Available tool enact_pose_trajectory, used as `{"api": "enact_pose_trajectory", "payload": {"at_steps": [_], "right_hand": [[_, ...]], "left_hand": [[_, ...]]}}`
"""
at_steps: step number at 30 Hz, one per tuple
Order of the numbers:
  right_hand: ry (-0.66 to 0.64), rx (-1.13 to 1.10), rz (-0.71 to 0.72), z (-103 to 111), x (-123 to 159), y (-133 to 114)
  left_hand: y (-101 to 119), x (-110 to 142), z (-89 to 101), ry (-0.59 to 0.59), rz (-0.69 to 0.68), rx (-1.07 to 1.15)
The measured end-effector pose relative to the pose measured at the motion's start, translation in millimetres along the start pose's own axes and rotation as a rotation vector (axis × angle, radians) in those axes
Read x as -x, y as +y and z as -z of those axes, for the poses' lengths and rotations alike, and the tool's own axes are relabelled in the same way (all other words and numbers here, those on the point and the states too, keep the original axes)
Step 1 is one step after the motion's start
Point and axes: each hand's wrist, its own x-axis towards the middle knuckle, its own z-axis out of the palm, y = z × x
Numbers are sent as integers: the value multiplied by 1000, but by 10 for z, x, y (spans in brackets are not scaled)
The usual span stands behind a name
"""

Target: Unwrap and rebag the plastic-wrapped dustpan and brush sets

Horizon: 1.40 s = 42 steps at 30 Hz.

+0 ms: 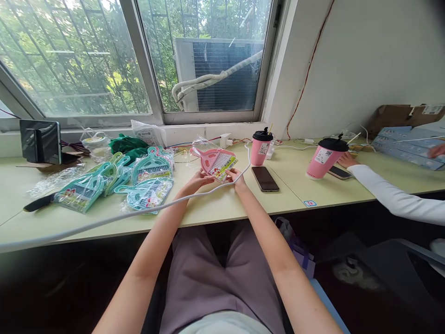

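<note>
Between my two hands is a pink mini dustpan and brush set point(216, 162) in a clear wrapper with a colourful label, held just over the table. My left hand point(199, 180) grips its lower left edge. The fingers of my right hand point(236, 178) are closed on the right corner by the label. To the left lie several similar wrapped sets, among them a green-blue one point(148, 191) and another point(83, 185) near a black-handled tool point(39, 202). A white cable point(139, 212) crosses in front of my wrists.
A pink cup point(260, 150) and a phone point(265, 179) stand to my right. Farther right are another pink cup point(321, 162), a co-worker's sleeve point(389, 190) and light-blue boxes point(403, 144). A tablet point(41, 141) leans at the far left beside a green bag point(128, 144).
</note>
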Motion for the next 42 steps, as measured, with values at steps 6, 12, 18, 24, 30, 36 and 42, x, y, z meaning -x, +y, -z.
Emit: {"api": "enact_pose_trajectory", "payload": {"at_steps": [6,12,18,24,30,36,42], "right_hand": [[-73,-136,-27,4,32,-36],[-93,-271,-41,-26,89,-99],[-156,-270,10,-10,115,-130],[-152,-241,37,-21,83,-88],[-160,-269,67,-5,65,-66],[-117,-191,94,20,60,-58],[-66,-197,121,51,45,-55]], "left_hand": [[16,10,-175,0,-132,-66],[62,2,-242,-35,-144,12],[147,-3,-160,89,-119,77],[196,18,-190,109,-155,-20],[145,-43,-154,200,-170,-129],[70,-17,-238,241,-203,-459],[93,80,-321,86,-190,-695]]}}
